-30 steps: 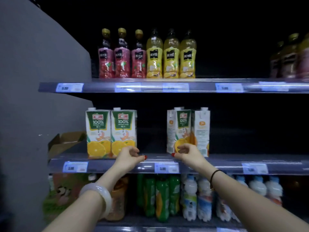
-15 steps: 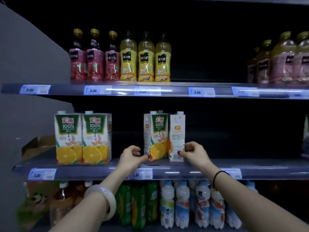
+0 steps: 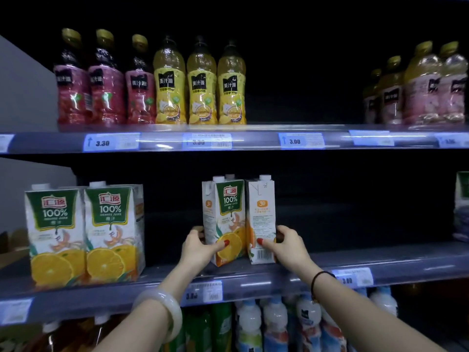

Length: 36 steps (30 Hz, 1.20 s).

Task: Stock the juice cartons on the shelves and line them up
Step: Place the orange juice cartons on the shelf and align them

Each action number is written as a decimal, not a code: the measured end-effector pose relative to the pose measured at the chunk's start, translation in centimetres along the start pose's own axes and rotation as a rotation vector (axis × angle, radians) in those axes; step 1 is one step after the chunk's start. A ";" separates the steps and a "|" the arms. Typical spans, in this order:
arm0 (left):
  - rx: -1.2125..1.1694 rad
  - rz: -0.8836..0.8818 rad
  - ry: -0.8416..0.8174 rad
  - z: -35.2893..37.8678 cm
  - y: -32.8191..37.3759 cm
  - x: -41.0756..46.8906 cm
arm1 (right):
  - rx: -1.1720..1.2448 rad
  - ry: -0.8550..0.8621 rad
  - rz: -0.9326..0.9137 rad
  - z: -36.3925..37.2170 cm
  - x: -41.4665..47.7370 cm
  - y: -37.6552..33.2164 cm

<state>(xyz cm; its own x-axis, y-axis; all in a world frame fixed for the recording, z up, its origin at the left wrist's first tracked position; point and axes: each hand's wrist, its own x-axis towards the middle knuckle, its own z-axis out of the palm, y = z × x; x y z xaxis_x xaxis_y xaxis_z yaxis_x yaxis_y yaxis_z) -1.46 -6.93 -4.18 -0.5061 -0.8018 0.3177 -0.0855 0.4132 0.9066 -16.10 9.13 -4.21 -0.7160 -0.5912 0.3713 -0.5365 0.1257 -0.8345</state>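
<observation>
Two orange juice cartons stand side by side in the middle of the middle shelf [image 3: 380,262]. The left carton [image 3: 224,214] is turned at an angle, its green front half facing me. The right carton [image 3: 261,214] shows its white side with a barcode. My left hand [image 3: 200,246] grips the left carton low down, thumb on its front. My right hand [image 3: 284,243] grips the lower part of the right carton, thumb on its printed side. Two more orange juice cartons [image 3: 83,232] stand squarely at the shelf's left end.
Red and yellow juice bottles [image 3: 149,82] line the upper shelf, with paler bottles [image 3: 421,85] at far right. Green and white bottles [image 3: 256,326] fill the shelf below. A grey side panel [image 3: 22,92] bounds the left. Another package [image 3: 462,207] shows at the right edge.
Both hands rose from the shelf's front edge and closed round the two middle cartons. The camera moved closer and rightward.
</observation>
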 end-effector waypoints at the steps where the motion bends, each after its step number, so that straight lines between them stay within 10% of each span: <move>1: -0.008 -0.002 0.007 0.2 0.0 0.2 | -0.005 0.020 -0.006 0.1 0.0 0.1; 16: -0.025 0.004 0.017 0.4 -0.2 0.8 | -0.466 0.369 0.034 3.6 -1.1 -2.2; 30: -0.077 0.019 0.024 0.6 -1.6 1.4 | 0.305 -0.213 0.167 0.3 2.5 0.2; 36: -0.075 0.034 0.022 0.6 -1.9 1.5 | 0.287 -0.169 0.184 0.5 2.9 0.8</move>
<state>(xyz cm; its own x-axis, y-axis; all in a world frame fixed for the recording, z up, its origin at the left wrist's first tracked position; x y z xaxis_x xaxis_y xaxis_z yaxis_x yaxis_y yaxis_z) -2.56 -8.62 -5.63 -0.4884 -0.7978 0.3536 -0.0037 0.4071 0.9134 -18.43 7.12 -3.97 -0.6921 -0.7057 0.1516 -0.2416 0.0285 -0.9700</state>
